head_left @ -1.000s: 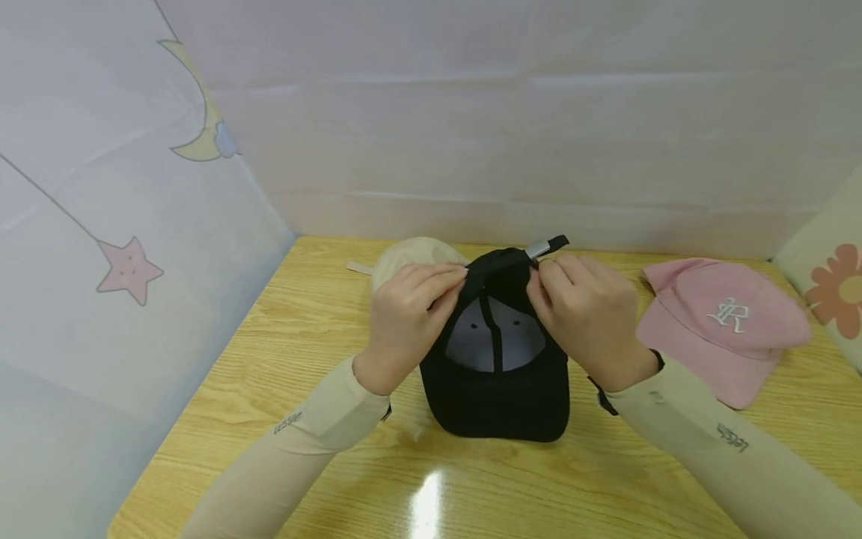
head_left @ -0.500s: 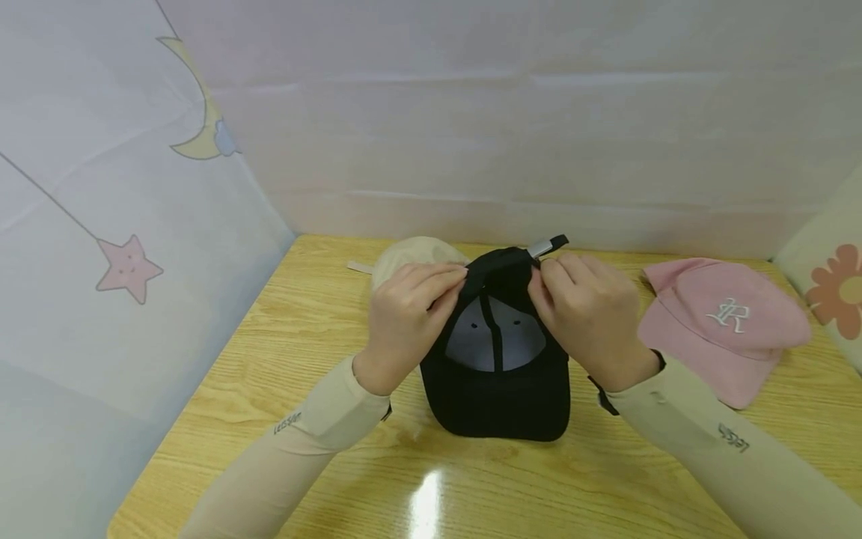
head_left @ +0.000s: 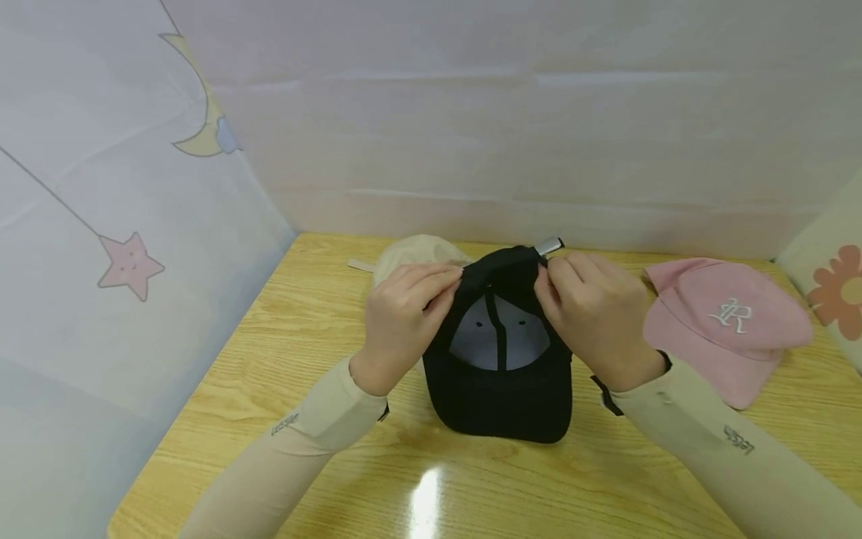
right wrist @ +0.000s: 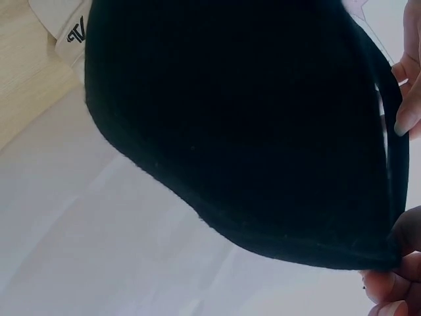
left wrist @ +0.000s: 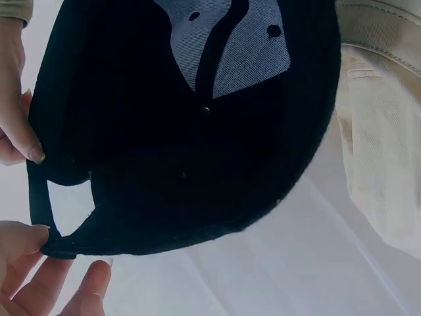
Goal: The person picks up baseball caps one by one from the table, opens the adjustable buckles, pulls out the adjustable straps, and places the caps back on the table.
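The left hand (head_left: 407, 314) and right hand (head_left: 599, 314), apart, pinch the black cap (head_left: 501, 408) by its back, over the bench (head_left: 283, 337). Behind the left hand lies a beige cap (head_left: 419, 250); farther right, a pink cap (head_left: 714, 337).

The black baseball cap (head_left: 498, 408) is showing matt cloth, its inner front panels (left wrist: 260, 66) displaying a fine mesh-like weave. Its strap clasp (head_left: 548, 246) is gleaming like smooth metal. The beige cap (left wrist: 388, 125) and pink baseball cap (head_left: 768, 311) are looking like matt woven cloth. The wood-grained tabletop (head_left: 303, 329) is reflecting light glossily.
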The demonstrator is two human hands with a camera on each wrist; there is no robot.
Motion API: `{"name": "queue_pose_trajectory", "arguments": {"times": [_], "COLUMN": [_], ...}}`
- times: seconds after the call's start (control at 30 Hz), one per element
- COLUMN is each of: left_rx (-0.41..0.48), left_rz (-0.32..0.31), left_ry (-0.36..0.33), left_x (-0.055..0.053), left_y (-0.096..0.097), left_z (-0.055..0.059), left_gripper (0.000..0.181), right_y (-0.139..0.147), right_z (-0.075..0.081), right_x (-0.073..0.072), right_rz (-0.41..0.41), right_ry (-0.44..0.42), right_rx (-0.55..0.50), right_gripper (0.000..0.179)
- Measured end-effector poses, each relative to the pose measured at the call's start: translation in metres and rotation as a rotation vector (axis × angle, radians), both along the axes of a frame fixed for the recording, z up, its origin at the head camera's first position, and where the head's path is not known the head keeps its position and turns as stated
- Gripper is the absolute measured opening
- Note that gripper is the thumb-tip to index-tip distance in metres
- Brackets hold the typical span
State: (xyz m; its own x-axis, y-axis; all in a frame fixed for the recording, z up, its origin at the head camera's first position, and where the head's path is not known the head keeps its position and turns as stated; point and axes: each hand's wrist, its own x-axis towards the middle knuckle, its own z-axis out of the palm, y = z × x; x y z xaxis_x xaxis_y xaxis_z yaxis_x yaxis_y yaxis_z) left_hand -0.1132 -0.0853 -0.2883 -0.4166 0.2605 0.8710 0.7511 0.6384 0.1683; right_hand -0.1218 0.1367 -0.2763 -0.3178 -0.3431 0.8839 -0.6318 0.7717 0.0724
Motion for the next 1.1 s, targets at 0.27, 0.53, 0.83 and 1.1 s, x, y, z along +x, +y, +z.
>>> {"name": "queue_pose_trajectory", "arguments": {"times": [0.27, 0.53, 0.83, 1.1], "left_rx": [0.002, 0.001, 0.0, -0.005], "left_rz": [0.004, 0.012, 0.008, 0.011], "left_ry": [0.009, 0.016, 0.02, 0.019], "left_x": [0.0005, 0.0, 0.0, 0.0], "left_y": [0.0011, 0.0013, 0.0007, -0.0008], "left_z": [-0.0004, -0.0016, -0.0017, -0.0022], "left_gripper": [0.012, 0.012, 0.012, 0.013], "right_y": [0.0008, 0.0017, 0.0009, 0.0014], "right_z": [-0.0005, -0.0005, -0.0007, -0.0006], "right_x": [0.0, -0.0006, -0.0009, -0.0012], "right_rz": [-0.007, -0.001, -0.01, -0.013], "right_ry": [0.0, -0.006, -0.004, 0.015], "right_rx": [-0.01, -0.013, -0.027, -0.027], "right_gripper": [0.025, 0.026, 0.025, 0.024]}}
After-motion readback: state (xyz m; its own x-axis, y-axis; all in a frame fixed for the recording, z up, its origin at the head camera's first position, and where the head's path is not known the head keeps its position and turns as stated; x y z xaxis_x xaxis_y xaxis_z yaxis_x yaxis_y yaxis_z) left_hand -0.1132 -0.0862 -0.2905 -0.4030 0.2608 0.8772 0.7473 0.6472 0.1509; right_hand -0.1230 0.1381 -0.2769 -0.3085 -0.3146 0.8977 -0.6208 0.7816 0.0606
